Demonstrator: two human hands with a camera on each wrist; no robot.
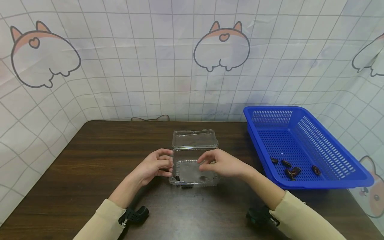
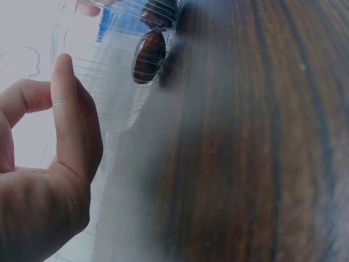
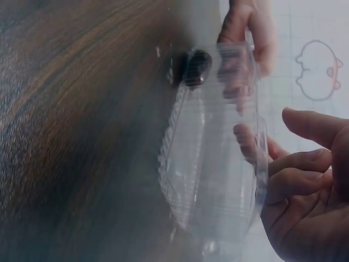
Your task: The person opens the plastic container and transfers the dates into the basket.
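Note:
A clear plastic clamshell box stands on the table with its lid folded back. Two dark, glossy dates show through its wall in the left wrist view, one date below the other. My left hand rests along the box's left side, fingertips right at the rim and wall. Over the right part of the box hovers my right hand, its fingers loosely bent with nothing between them. In the right wrist view, a date sits at the box's far end, near the left hand.
A blue slotted plastic basket stands at the right of the table, with several dates near its front. The dark wooden table reaches back to a grid-patterned wall cloth.

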